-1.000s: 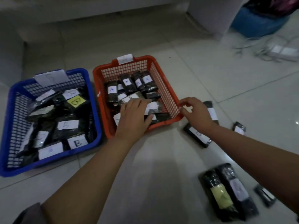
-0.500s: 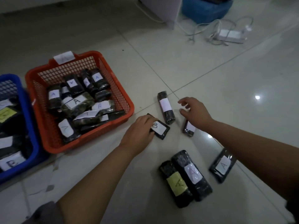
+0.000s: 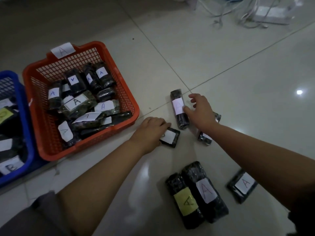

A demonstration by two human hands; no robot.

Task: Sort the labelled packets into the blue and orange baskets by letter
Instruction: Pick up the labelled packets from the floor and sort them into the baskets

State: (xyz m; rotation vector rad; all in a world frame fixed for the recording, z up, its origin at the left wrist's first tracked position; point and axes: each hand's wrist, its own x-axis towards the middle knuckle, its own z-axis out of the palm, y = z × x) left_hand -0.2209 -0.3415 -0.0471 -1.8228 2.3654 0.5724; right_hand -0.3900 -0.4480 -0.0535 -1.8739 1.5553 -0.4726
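The left hand (image 3: 150,130) is curling its fingers over a small flat packet (image 3: 169,137) on the floor beside the orange basket (image 3: 127,99), while the right hand (image 3: 201,111) is reaching, fingers loosely spread, onto a long packet (image 3: 179,109). These film-wrapped packets are looking light, soft and slippery, best pinched across the labelled middle. Six are lying loose on the floor; the blue basket (image 3: 22,106) is sitting left.
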